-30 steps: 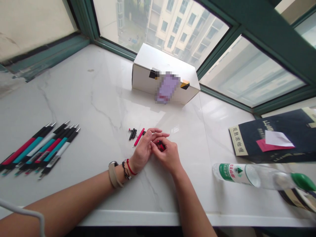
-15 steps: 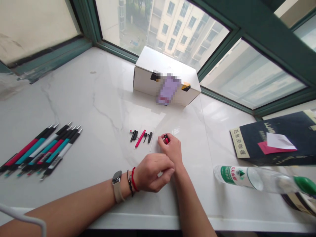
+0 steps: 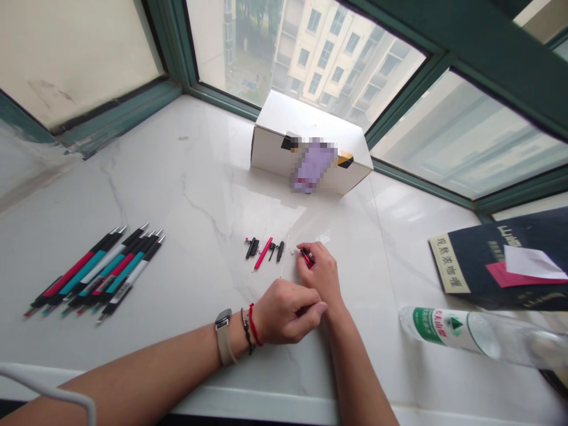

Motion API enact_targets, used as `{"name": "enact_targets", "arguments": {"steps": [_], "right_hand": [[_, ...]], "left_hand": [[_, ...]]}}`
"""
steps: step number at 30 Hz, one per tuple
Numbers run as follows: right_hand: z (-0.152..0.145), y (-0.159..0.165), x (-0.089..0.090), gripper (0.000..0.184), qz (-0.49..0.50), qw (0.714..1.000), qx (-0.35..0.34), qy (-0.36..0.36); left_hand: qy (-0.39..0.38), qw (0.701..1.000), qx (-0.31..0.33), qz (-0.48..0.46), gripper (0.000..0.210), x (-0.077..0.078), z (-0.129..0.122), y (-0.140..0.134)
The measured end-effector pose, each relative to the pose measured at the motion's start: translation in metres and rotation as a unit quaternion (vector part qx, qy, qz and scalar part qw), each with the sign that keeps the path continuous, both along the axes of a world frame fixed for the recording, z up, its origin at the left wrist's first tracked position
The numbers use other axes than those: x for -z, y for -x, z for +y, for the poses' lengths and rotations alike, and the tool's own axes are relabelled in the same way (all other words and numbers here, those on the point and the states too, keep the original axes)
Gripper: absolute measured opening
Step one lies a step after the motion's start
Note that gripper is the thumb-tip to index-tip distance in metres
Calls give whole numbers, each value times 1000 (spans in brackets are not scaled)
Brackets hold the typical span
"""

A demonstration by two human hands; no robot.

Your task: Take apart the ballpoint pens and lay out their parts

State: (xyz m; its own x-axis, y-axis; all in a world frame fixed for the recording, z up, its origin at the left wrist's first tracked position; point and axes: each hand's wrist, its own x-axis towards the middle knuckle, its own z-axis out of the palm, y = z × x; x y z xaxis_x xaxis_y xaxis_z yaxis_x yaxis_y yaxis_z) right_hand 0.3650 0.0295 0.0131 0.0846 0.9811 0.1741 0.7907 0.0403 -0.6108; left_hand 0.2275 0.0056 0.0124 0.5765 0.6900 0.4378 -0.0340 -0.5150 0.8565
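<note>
Curling nearer than the red barrel (image 3: 263, 253), the left hand (image 3: 287, 312) no longer helps; whether it holds anything, I cannot tell. Right of that barrel, the right hand (image 3: 323, 269) now grasps the red-and-black piece (image 3: 306, 257) alone.

Red-and-black piece (image 3: 307, 258); plain red tube (image 3: 264, 253); pens (image 3: 94, 272) in red, teal, white, black; grey-veined white counter (image 3: 199, 290)

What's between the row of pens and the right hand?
Head view: loose pen parts, mostly red and black, lie nearer the right hand; white tabletop fills the stretch from them to the pens.
</note>
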Motion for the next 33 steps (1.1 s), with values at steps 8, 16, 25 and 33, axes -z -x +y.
{"name": "enact_targets", "arguments": {"steps": [8, 16, 25, 33], "right_hand": [[5, -1, 2, 18, -33, 999, -35, 22], [4, 5, 5, 18, -53, 998, -11, 16], [3, 9, 4, 21, -107, 994, 20, 18], [3, 10, 5, 18, -70, 996, 44, 18]], "left_hand": [[37, 999, -4, 4, 31, 0, 1, -1], [77, 996, -1, -44, 36, 0, 2, 0], [99, 994, 0, -47, 36, -1, 2, 0], [81, 996, -10, -46, 37, 1, 2, -1]]}}
